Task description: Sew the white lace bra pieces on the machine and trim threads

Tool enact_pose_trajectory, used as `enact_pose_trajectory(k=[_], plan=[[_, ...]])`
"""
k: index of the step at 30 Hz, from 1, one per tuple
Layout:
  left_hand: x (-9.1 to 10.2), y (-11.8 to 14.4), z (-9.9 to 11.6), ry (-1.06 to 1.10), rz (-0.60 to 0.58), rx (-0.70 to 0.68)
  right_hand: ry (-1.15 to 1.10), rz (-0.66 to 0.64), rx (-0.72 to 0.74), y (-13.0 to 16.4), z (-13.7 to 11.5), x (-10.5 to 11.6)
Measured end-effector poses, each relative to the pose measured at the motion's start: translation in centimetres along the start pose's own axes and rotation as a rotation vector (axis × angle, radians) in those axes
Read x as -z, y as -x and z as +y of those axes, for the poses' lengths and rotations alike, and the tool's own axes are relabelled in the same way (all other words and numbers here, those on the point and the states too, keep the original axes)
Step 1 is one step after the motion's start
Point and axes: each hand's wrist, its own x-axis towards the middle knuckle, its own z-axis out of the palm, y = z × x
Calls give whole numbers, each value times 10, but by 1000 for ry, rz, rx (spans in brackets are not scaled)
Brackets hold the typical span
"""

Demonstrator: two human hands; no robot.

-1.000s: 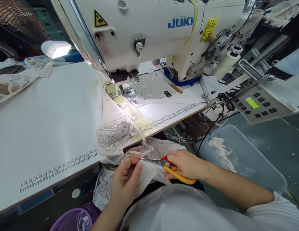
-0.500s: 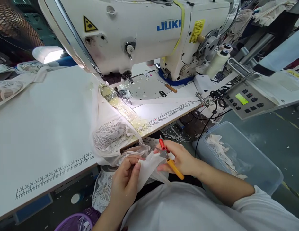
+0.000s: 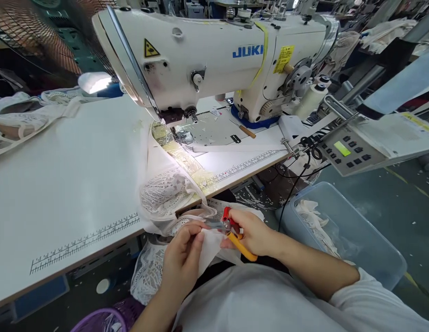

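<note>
My left hand pinches the edge of a white lace garment that hangs off the front of the sewing table into my lap. My right hand grips thread snips with red and yellow handles. Their blades point left and meet the fabric right by my left fingertips. A white JUKI sewing machine stands behind, and the garment trails up toward its needle plate.
A control panel juts out at the right. A translucent blue bin with white fabric scraps sits on the floor to my right. More lace pieces lie at the table's far left. A purple basket is below.
My right hand turned the snips from pointing up back to pointing left, bringing the blades to the fabric at my left fingers. My left hand kept its hold on the fabric.
</note>
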Motion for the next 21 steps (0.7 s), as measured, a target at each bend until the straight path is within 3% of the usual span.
enact_pose_trajectory(k=[7,12,15,18,21], plan=[[-2,7,-21,339,15,96,-127,-24,-46,8,-5,-6],[-1,8,-22,330,35,112,-203,-13,-91,11,-10,-7],[-1,11,-16,136,-22,4,-247,39,-63,11,-11,-7],[0,24,-16,-332,-148,-303,-327,129,-9,12,-14,-2],[11,45,-29,-732,-186,-383,-416,146,49,16,-20,8]])
